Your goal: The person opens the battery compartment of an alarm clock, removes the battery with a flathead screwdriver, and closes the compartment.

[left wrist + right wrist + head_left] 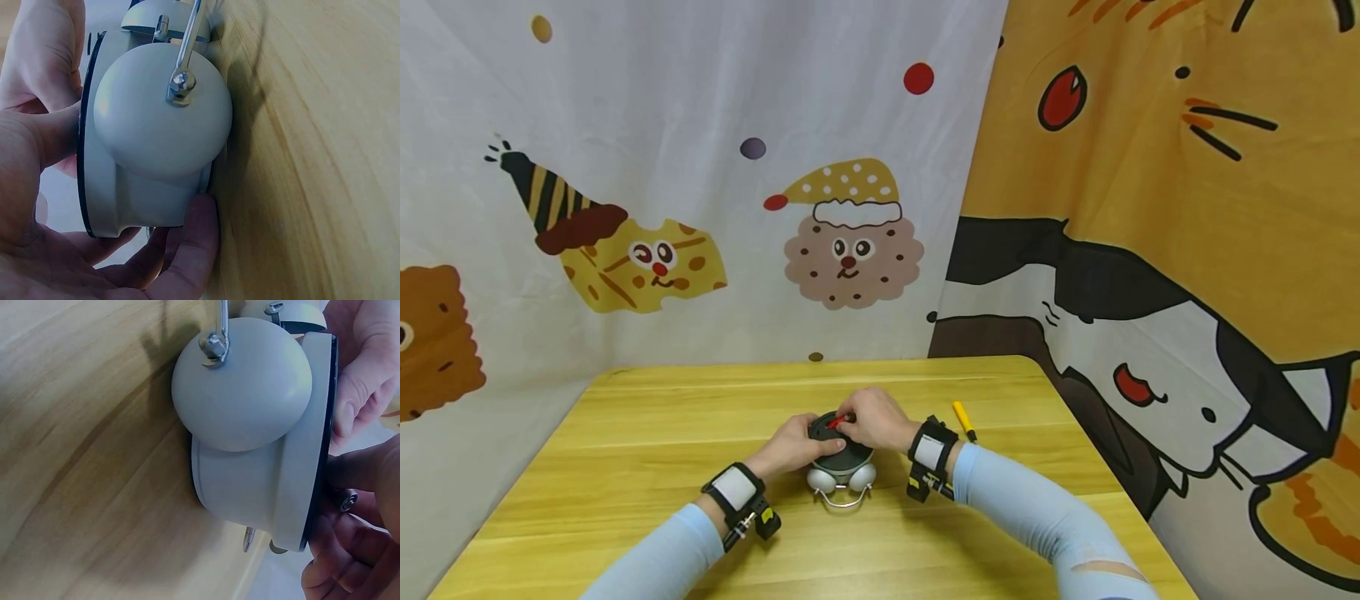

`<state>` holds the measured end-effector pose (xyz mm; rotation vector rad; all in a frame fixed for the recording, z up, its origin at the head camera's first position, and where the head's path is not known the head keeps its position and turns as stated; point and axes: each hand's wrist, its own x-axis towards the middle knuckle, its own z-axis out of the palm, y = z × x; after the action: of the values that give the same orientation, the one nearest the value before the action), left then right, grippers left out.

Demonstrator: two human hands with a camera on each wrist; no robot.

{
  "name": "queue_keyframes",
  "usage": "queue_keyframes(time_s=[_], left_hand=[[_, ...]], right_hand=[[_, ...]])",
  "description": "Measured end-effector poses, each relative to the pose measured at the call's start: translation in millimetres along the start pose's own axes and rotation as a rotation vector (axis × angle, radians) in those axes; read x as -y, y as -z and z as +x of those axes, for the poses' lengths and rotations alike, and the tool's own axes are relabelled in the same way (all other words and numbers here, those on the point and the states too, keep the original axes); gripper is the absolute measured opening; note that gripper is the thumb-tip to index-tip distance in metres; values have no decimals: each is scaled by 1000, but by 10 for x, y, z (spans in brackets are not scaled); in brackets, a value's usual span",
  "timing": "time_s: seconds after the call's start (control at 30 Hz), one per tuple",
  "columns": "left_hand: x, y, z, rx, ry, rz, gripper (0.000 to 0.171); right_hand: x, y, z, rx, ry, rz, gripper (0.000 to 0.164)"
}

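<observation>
A pale twin-bell alarm clock lies on the wooden table with its dark back up. Its two bells and wire handle point toward me. My left hand grips the clock's left side, thumb over the back and fingers curled round the body. Over the back, my right hand pinches a small battery, its round end showing in the right wrist view. A bit of red shows by those fingertips in the head view. The battery compartment is hidden under the fingers.
A yellow-handled screwdriver lies on the table beyond my right wrist. Cartoon-printed cloth hangs behind the table and along its right side. Each wrist wears a strapped camera unit.
</observation>
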<state>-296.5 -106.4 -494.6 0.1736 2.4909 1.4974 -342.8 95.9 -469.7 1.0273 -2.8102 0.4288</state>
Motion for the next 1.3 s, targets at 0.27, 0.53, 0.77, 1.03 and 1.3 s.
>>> queue_keyframes(time_s=[0.27,0.53,0.77,1.03,1.3], left_hand=[[-1,5,0,3,0,1,49],[11,-12,7,-7,-6,9,49],[25,-22,5,-12,-9,-3,47],[28,-21,7,-8,-11,-16,46],[11,-28,-5,-29,-9,16,48]], right_hand=[[3,23,10,26,-16,-5,12],[9,49,-5,27,-38,11,13],[-1,123,-20,10,-65,49,17],[-77,212,-19,-41,-49,72,13],[-142,294,-59,-62,-96,116,18]])
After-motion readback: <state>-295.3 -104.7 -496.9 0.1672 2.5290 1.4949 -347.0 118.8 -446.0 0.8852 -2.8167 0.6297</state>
